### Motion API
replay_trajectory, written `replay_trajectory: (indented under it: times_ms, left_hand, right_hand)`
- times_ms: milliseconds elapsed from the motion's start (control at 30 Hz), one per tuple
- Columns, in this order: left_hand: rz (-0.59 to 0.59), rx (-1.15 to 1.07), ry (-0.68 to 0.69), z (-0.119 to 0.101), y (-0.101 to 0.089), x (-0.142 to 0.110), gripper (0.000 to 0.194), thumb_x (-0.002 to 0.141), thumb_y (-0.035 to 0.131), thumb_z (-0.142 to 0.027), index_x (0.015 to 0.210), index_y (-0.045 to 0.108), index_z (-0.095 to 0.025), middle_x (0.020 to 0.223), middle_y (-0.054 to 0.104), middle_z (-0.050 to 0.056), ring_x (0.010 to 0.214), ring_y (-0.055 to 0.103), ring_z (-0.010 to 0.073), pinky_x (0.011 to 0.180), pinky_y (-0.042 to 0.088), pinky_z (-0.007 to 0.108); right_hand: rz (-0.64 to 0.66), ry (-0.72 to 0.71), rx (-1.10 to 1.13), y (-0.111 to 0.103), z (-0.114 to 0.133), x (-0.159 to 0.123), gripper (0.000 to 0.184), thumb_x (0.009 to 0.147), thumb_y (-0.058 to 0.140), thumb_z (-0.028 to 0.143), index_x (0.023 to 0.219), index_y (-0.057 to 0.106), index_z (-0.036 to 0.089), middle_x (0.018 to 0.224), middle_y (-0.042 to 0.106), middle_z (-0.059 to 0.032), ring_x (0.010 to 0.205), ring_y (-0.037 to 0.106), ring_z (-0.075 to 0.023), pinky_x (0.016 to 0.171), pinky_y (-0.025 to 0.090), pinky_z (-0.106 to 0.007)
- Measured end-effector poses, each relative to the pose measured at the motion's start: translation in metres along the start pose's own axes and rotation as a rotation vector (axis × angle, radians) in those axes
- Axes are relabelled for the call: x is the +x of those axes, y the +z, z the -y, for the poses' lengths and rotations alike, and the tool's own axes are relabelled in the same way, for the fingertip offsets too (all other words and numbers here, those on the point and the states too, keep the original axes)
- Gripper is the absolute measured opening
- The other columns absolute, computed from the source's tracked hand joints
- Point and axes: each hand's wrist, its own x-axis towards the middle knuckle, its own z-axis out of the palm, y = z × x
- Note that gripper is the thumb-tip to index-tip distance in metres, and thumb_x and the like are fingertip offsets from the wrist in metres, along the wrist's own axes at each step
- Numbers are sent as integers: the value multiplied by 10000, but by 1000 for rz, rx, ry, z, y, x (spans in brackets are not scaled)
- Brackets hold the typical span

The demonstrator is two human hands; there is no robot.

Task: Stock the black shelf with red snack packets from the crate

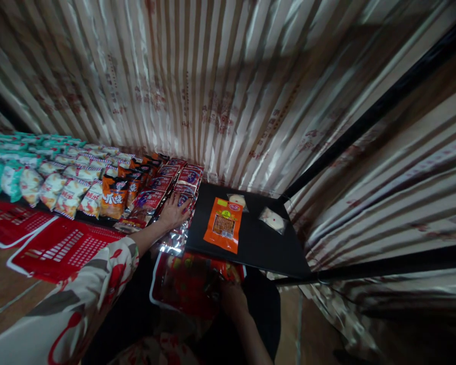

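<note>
My left hand [173,210] lies with its fingers stretched over a column of red and silver snack packets [186,185], touching their tops. Lower down, my right hand [231,296] reaches into a red basket [155,276] on my lap, which holds orange and red packets [197,268]. Shadow hides the fingers of that hand, and I cannot tell whether they grip a packet. On the black shelf [266,248] to the right of the left hand lies a flat orange packet [224,225]. Beyond it are a small clear-wrapped white item [237,201] and another such white item [272,220].
Black-and-orange bags [114,197], white bags [72,195] and green bags [11,177] stand in rows at left. Red baskets [66,248] sit below them. A striped curtain [213,91] hangs behind, and a dark metal post [349,121] slants up on the right.
</note>
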Motion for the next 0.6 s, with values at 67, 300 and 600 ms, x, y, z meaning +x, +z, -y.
replay_trajectory:
  times_ms: [67,300,600]
  left_hand:
    - [-5,12,1,0,0,1,488,834,469,-421,1305,420,-305,1422,334,61,1310,220,342,995,262,529]
    - [-2,19,-12,-1,-1,2,518,824,491,-420,1320,401,-305,1414,345,79,1309,220,357,983,275,531]
    - [-14,32,-17,-3,-3,0,515,824,491,-408,1321,401,-307,1403,362,84,1299,258,343,989,270,514]
  right_hand:
    - [12,-7,-60,2,-3,3,286,650,511,44,752,708,226,852,705,-105,942,614,-263,810,438,-361]
    - [6,-53,-114,-8,-11,10,328,642,481,10,688,719,232,857,703,-118,1012,596,-246,871,424,-351]
    - [-62,-108,-39,-6,-16,15,241,610,558,90,588,688,292,820,702,-68,1060,565,-235,894,415,-321]
